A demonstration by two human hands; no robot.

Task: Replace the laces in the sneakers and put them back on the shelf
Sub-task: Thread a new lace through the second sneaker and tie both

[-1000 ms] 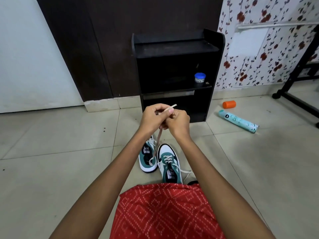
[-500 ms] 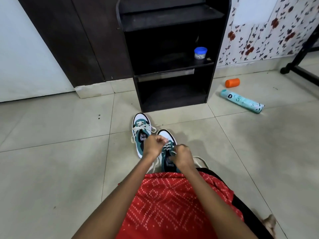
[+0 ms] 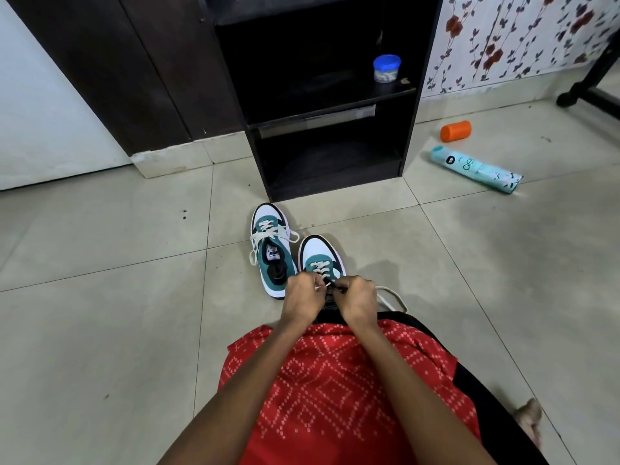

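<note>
Two teal-and-white sneakers stand side by side on the tiled floor [image 3: 117, 330], just in front of the black shelf [image 3: 408, 129], toes toward it. The farther sneaker [image 3: 272, 263] is laced in cream, its loose ends hanging over both sides. The nearer sneaker [image 3: 321, 251] carries a cream lace [image 3: 318, 266] across its lower eyelets, and both hands are on it. The left hand [image 3: 301, 298] is curled and pinches the lace tip between thumb and fingers. The right hand [image 3: 357, 298] is curled tight at the same spot, but whether it pinches the lace or the sneaker's edge cannot be told. A loop of lace trails on the floor beside the right hand.

On the shelf's middle board, at its right end, stands a small clear jar [image 3: 386, 73], upright, with a blue lid on; something pale fills its lower part, too small to tell. Right of the shelf an orange container [image 3: 455, 130] and a teal spray can [image 3: 476, 168] lie on their sides on the floor, near each other but apart
</note>
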